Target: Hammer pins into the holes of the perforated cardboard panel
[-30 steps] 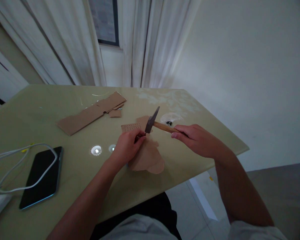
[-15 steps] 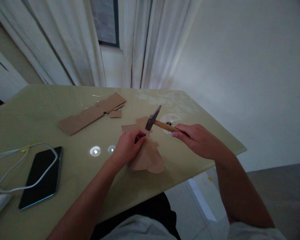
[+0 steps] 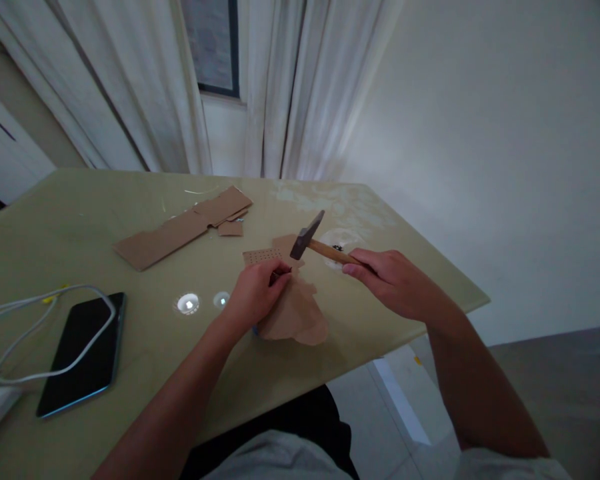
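Note:
My right hand (image 3: 387,277) is wrapped round the wooden handle of a hammer (image 3: 325,249). The hammer's dark metal head hangs just above and beyond the fingertips of my left hand (image 3: 260,290). My left thumb and fingers are pinched together on a small dark piece that looks like a nail (image 3: 291,269), mostly hidden by the fingers. Under that hand lies a brown cardboard piece (image 3: 300,313) with an uneven outline. Rows of small holes mark its perforated far-left part (image 3: 263,255). A bit of something blue shows below the left wrist.
Beyond my right hand, a clear round dish (image 3: 343,239) holds small black pieces. Cardboard strips (image 3: 175,233) lie farther back on the pale glossy table (image 3: 155,353). At left are a black tablet (image 3: 83,353) and a white cable (image 3: 97,291). A wall stands at right.
Almost nothing differs. The hammer head is a hair's breadth from its earlier place, the left hand keeps its pinch, and the view has shifted very slightly.

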The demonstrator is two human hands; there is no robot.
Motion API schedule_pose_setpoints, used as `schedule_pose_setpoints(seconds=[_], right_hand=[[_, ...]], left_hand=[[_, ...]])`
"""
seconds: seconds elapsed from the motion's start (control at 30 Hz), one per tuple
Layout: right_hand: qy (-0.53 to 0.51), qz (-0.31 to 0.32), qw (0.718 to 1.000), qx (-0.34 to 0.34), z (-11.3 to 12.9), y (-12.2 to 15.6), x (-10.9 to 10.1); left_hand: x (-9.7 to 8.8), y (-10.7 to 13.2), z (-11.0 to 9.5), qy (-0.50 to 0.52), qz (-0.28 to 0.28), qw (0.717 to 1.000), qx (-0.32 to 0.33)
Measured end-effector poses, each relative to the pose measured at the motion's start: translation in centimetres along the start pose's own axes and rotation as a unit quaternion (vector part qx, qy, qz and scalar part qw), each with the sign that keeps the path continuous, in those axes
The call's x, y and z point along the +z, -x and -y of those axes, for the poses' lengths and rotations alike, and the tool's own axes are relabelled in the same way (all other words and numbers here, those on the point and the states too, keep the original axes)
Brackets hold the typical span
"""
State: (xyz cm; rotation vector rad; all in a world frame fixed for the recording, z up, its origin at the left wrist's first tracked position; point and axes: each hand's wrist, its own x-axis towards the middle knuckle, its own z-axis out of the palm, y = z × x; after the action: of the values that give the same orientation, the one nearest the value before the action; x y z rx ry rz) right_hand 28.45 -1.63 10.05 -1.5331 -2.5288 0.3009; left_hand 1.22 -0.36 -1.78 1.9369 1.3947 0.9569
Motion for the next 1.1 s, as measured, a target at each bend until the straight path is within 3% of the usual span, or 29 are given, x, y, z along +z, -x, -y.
schedule_pose_setpoints(seconds=[0.37, 0.6, 0.83, 1.1], right_hand=[[0.013, 0.031, 0.999, -0.011, -0.1, -0.4, 1.5], [-0.039, -0.008, 0.999, -0.005, 0.2, 0.1, 0.2], [-0.041, 0.021, 0.999, -0.002, 0.0, -0.1, 1.2], [-0.066, -0.026, 0.997, 0.009, 0.3, 0.6, 0.2]], left_hand=[[0.1, 0.0, -0.2, -0.010, 0.001, 1.000, -0.003], [0.1, 0.0, -0.1, -0.006, 0.001, 1.000, -0.003], [0.1, 0.0, -0.2, -0.012, 0.001, 1.000, -0.010], [0.1, 0.0, -0.3, -0.009, -0.004, 1.000, -0.012]])
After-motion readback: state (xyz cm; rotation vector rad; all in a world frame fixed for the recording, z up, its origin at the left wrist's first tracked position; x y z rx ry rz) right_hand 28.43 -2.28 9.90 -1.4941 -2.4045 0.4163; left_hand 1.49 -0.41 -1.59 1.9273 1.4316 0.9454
